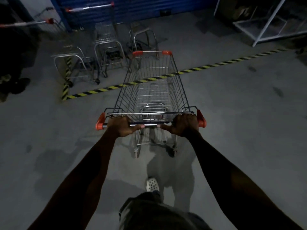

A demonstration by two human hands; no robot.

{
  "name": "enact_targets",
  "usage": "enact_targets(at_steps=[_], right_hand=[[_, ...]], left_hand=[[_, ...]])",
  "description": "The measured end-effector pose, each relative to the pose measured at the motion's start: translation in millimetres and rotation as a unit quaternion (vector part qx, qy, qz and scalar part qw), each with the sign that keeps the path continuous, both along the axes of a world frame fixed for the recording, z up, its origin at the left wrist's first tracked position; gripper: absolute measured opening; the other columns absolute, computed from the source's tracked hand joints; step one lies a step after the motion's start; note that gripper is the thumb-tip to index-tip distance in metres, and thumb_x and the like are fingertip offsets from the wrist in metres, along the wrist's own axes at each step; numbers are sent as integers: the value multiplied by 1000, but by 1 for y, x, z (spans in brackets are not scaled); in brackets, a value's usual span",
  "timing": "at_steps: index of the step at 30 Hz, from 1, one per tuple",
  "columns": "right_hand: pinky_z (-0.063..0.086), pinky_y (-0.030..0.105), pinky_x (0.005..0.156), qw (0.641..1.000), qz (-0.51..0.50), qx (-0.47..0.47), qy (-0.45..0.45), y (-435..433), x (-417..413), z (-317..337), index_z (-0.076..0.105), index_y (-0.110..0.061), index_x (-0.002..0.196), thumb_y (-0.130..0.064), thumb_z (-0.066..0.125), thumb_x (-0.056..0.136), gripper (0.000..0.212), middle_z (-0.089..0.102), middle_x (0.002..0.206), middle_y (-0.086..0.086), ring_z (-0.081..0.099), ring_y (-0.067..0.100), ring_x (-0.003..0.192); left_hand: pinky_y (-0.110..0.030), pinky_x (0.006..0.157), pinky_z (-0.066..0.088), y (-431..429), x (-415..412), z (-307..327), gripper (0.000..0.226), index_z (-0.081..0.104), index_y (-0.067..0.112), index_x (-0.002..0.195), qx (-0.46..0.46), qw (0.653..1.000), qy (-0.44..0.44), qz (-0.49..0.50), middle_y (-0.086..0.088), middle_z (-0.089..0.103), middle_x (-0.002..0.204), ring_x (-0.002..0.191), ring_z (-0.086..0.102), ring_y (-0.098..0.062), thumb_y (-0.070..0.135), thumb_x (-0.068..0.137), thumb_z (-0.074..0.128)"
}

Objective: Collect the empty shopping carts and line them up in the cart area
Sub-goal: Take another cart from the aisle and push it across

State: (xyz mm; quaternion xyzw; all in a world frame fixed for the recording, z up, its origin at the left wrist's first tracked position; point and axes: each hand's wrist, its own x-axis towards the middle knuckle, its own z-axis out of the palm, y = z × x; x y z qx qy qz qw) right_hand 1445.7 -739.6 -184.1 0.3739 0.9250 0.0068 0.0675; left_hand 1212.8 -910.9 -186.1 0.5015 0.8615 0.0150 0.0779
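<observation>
A silver wire shopping cart with orange plastic corner caps (153, 90) is seen standing on the grey concrete floor (240, 113), its basket empty. Its chrome handle bar (148, 125) is gripped near the left end by the left hand (122, 126) and near the right end by the right hand (184, 124); the fingers of both are curled over the bar and the thumbs are laid along its near side, pointing towards each other. Both bare forearms are stretched forward from the lower corners of the view.

The front of the cart is placed over a yellow-and-black striped line (216, 64) that is marked across the floor, and a second striped line (66, 80) is run from its left end towards the wall. Beyond the line, a row of parked wire carts with orange-capped handles (106, 47) is lined up against a blue wall (141, 7); they are blurred, and it cannot be told exactly how many are there. The held cart is pointed at the right end of that row, near it but apart.

A white metal frame rack (265, 25) is set at the upper right. A white perforated shoe (152, 184) is seen on the floor below the handle, behind the rear wheels.
</observation>
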Motion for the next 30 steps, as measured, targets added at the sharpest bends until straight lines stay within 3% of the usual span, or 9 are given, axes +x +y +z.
enact_targets(at_steps=[3, 5, 10, 12, 15, 18, 24, 27, 30], right_hand=[[53, 38, 89, 1000, -19, -15, 10, 40, -34, 13, 75, -18, 90, -106, 21, 72, 105, 75, 94, 10, 72, 29, 95], [49, 36, 85, 1000, -25, -15, 5, 66, -53, 19, 75, -18, 99, -103, 24, 76, 102, 75, 101, 10, 71, 29, 99], [40, 33, 74, 999, -37, 2, 13, 136, -101, 25, 76, -18, 104, -100, 28, 79, 98, 76, 101, 12, 72, 29, 99], [38, 32, 73, 999, -39, 4, 20, 169, -121, 24, 75, -19, 91, -99, 29, 79, 93, 74, 93, 10, 72, 29, 97], [34, 30, 66, 999, -45, 8, 28, 228, -155, 18, 51, -20, 63, -101, 20, 76, 88, 50, 67, 2, 70, 26, 86], [37, 31, 67, 997, -60, 20, 34, 290, -187, 9, 66, -17, 77, -103, 7, 71, 105, 64, 77, 6, 69, 27, 86], [47, 32, 72, 993, -83, 33, 76, 409, -240, -4, 74, -17, 76, -105, -6, 64, 120, 74, 78, 10, 73, 28, 81], [52, 32, 67, 990, -101, -1, 95, 458, -263, -8, 72, -14, 66, -104, 9, 71, 110, 70, 65, 13, 72, 31, 69], [39, 31, 63, 992, -94, -46, 76, 514, -278, -5, 72, -17, 73, -105, -2, 69, 115, 71, 72, 10, 71, 29, 75]], left_hand=[[-38, 94, 48, 56, -35, 4, 120, 78, 40, 108, -29, 999, -11, -20, 5, 77, 97, 101, 69, -21, 110, 52, -3], [-51, 110, 38, 90, -55, 3, 107, 75, 40, 111, -36, 998, 23, -39, 5, 75, 112, 117, 64, -25, 101, 64, 0], [-53, 114, 27, 176, -89, -1, 70, 66, 33, 123, -37, 999, -1, 1, -3, 58, 136, 138, 41, -30, 69, 77, 28], [-49, 113, 27, 215, -107, -6, 65, 62, 29, 127, -15, 1000, -1, 21, -7, 53, 136, 135, 41, -32, 63, 80, 31], [-50, 105, 35, 273, -138, -21, 57, 63, 18, 116, 54, 997, 46, 8, -15, 57, 117, 114, 54, -37, 59, 86, 37], [-52, 94, 47, 333, -172, -37, 51, 65, 9, 100, 127, 986, 106, -7, -19, 62, 96, 89, 63, -38, 55, 92, 45], [-56, 99, 49, 452, -222, -45, 60, 61, 6, 99, 85, 993, 80, 34, -22, 68, 101, 97, 68, -41, 57, 105, 31], [-64, 109, 41, 508, -239, -38, 71, 67, 5, 110, 58, 996, 55, 43, -23, 66, 122, 118, 63, -41, 61, 103, 25], [-58, 125, -1, 563, -249, -23, 71, 42, 15, 151, 2, 996, -42, 80, -14, 28, 165, 156, 17, -32, 63, 102, 28]])
